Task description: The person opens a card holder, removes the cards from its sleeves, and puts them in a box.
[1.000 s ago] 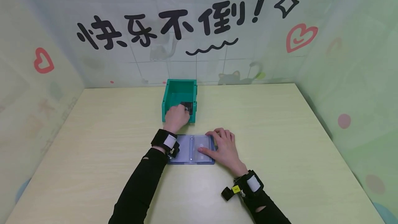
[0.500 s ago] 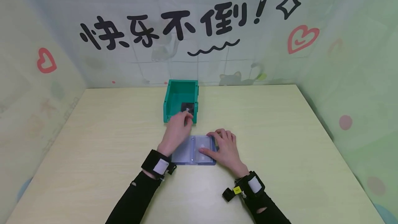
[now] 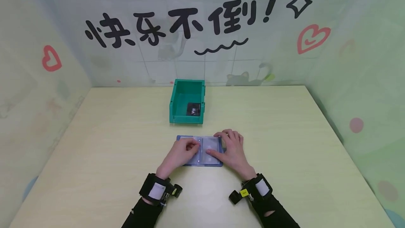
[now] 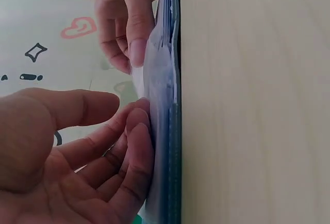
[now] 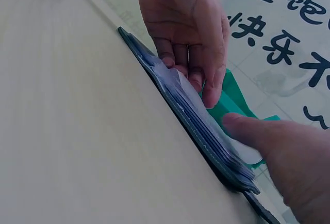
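In the head view, a person's two hands work over a blue booklet (image 3: 200, 158) lying spread on a pale surface (image 3: 278, 122), just below the centre of the frame. The left hand (image 3: 179, 153) bends over the left page; the right hand (image 3: 233, 153) lays its thumb on the right one, fingers at the edge, apparently to keep the booklet from shifting or closing. Above it, a green bin (image 3: 185, 119) holds a black card (image 3: 193, 109) marked "Vip" at its lower right, seemingly placed within easy reach. In the left wrist view, the left grip is apart: thumb clear of the fingers, bent fingertips against the clear pages (image 4: 157, 69); whether anything thin lies beneath them cannot be told. In the right wrist view, the booklet slants from upper left to lower right, the right thumb apart from the left fingers and over the pages, its grip likewise not clamped.
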The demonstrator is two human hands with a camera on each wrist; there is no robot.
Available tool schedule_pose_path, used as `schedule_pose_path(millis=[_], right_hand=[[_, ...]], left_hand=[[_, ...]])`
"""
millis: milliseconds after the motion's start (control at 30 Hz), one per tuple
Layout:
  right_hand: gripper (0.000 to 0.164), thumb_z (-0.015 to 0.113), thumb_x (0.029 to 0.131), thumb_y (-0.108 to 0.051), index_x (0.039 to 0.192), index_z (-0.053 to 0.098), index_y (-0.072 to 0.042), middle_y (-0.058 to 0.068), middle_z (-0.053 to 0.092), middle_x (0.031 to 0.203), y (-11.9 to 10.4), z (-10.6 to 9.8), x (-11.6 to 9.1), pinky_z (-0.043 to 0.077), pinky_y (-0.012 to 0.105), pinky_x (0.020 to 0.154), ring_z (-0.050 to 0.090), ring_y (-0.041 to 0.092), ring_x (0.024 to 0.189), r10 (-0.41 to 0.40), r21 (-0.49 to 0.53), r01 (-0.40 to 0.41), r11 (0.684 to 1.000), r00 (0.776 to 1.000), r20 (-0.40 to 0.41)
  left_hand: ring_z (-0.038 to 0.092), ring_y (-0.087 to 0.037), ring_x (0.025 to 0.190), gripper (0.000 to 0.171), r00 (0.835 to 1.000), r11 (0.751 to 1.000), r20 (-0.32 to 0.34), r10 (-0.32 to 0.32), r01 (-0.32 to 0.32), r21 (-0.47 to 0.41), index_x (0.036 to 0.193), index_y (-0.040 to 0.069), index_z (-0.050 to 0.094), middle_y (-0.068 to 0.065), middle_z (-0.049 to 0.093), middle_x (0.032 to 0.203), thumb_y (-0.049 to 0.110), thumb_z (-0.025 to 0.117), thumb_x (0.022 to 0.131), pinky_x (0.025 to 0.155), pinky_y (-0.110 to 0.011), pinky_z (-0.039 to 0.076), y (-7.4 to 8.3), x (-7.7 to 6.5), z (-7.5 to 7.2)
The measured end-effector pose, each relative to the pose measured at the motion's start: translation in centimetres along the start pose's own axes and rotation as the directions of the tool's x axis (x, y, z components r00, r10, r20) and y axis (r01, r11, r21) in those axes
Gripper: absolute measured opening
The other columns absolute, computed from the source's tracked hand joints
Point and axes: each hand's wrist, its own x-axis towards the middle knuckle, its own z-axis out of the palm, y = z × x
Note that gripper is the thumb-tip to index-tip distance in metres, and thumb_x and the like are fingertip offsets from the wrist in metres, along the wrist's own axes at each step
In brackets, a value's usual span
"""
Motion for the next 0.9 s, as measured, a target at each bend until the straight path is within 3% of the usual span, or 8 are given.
schedule_pose_path(millis=[100,200,367,467,600,767,900], right_hand=[[0.025,0.078,0.087,-0.03,0.099,0.066,-0.012,0.006,0.065,0.098,0.0,0.2,0.1,0.025,0.05,0.1,0.049,0.026,0.101,-0.067,0.103,0.073,0.992,0.996,-0.064],[0.007,0.068,0.094,-0.016,0.092,0.069,-0.01,0.004,0.07,0.088,0.0,0.3,0.1,0.032,0.045,0.099,0.057,0.021,0.093,-0.127,0.226,0.147,0.963,0.987,-0.098],[0.022,0.054,0.101,-0.01,0.108,0.075,-0.008,0.005,0.074,0.103,-0.2,0.1,-0.1,0.041,0.041,0.097,0.059,0.02,0.101,-0.137,0.342,0.134,0.93,0.99,-0.017],[0.028,0.051,0.103,-0.013,0.12,0.073,-0.009,0.008,0.07,0.116,-0.4,0.0,-0.2,0.039,0.043,0.1,0.052,0.023,0.112,-0.145,0.332,0.113,0.937,0.987,0.071],[0.031,0.053,0.102,-0.014,0.126,0.071,-0.012,0.009,0.064,0.122,-0.4,0.2,-0.1,0.034,0.046,0.1,0.045,0.025,0.116,-0.203,0.268,0.159,0.95,0.969,0.143],[0.035,0.062,0.098,-0.021,0.132,0.068,-0.019,0.005,0.057,0.124,-0.6,0.4,-0.1,0.033,0.048,0.1,0.041,0.025,0.118,-0.245,0.141,0.222,0.965,0.954,0.174],[0.04,0.07,0.093,-0.024,0.132,0.068,-0.016,0.006,0.057,0.124,-0.5,0.4,-0.3,0.04,0.047,0.099,0.045,0.025,0.117,-0.237,0.069,0.23,0.971,0.961,0.139]], left_hand=[[0.058,-0.011,0.075,0.016,1.0,1.0,0.017,-0.008,0.008,-0.023,0.104,0.004,0.075,-0.005,0.071,0.089,0.014,0.065,0.098,0.068,-0.022,0.049,-0.3,0.0,-0.1],[0.058,-0.012,0.074,0.018,1.0,0.999,0.029,-0.013,0.014,-0.049,0.104,0.004,0.075,-0.005,0.071,0.086,0.017,0.063,0.099,0.068,-0.024,0.049,-0.6,0.1,-0.2],[0.059,-0.012,0.073,0.024,0.998,0.995,0.047,-0.03,0.034,-0.097,0.099,0.004,0.074,-0.006,0.07,0.083,0.022,0.059,0.102,0.069,-0.025,0.051,-0.9,0.2,-0.4],[0.061,-0.013,0.073,0.029,0.997,0.991,0.06,-0.048,0.055,-0.124,0.096,0.004,0.073,-0.006,0.07,0.085,0.026,0.055,0.104,0.071,-0.024,0.052,-1.0,0.3,-0.5],[0.062,-0.013,0.073,0.038,0.997,0.989,0.066,-0.051,0.059,-0.139,0.093,0.004,0.072,-0.007,0.071,0.084,0.034,0.053,0.105,0.072,-0.025,0.053,-0.9,0.3,-0.8],[0.066,-0.013,0.072,0.042,0.998,0.989,0.052,-0.035,0.042,-0.142,0.094,0.004,0.076,-0.007,0.073,0.082,0.041,0.057,0.102,0.073,-0.026,0.054,-0.7,0.2,-1.2],[0.061,-0.01,0.066,0.03,0.999,0.992,0.01,-0.036,0.037,-0.121,0.087,0.004,0.075,-0.003,0.068,0.072,0.029,0.063,0.099,0.063,-0.024,0.048,-0.8,0.1,-1.5]])
